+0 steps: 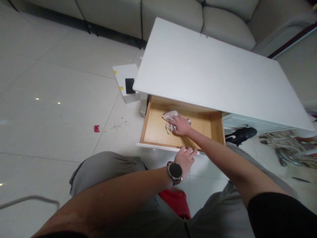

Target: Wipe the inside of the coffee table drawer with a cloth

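Observation:
A wooden drawer (155, 130) with a white front is pulled out from under a white table (210, 72). Inside it, my right hand (182, 125) presses a crumpled, patterned cloth (169, 115) against the drawer bottom, its fingers closed over the fabric. My left hand (185, 158), with a watch (174, 170) on its wrist, has its fingers hooked over the top edge of the drawer front. Part of the cloth is hidden under the right hand.
Left of the table, a white box (121, 74) carries a black flat object (130, 86). A red scrap (96, 128) lies on the tiled floor. Behind the table stands a grey sofa (170, 15). Coiled cords or hoses (279, 142) lie at right.

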Available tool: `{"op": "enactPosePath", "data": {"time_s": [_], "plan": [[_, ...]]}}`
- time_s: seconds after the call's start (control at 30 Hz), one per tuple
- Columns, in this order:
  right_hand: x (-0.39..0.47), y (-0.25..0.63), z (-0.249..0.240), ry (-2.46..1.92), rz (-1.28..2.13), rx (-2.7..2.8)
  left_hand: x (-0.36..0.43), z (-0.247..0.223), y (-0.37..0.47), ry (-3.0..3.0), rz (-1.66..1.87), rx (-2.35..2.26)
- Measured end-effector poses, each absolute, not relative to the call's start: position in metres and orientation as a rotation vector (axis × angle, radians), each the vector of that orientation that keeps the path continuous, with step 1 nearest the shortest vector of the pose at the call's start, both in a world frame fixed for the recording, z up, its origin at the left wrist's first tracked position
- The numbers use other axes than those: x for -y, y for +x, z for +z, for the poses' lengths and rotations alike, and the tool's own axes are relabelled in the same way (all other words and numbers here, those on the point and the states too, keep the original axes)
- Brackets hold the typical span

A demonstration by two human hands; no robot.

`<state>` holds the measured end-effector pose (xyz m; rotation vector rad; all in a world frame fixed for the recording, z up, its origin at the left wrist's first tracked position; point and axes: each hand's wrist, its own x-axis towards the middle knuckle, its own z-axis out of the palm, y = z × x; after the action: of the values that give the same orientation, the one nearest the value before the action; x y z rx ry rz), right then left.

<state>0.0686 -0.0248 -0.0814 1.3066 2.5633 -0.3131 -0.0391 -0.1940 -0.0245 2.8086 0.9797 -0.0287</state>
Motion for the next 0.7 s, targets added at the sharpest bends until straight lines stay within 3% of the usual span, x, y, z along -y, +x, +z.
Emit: {"op": "enactPosePath", "data": {"time_s": [0.13,0.43,0.7], "plan": [[0.010,0.089,-0.072,1.245,-0.236,-2.518,0.194,-0.023,-0.041,2.825,-0.026,-1.004],[0.004,0.223,-0.047,1.583,0.189,-1.880,0.194,-0.024,-0.041,2.828,-0.045,-0.967],[0.003,0.258,-0.054,1.701,0.190,-1.830,0.192,-0.022,-0.042,2.826,-0.031,-0.959]]}}
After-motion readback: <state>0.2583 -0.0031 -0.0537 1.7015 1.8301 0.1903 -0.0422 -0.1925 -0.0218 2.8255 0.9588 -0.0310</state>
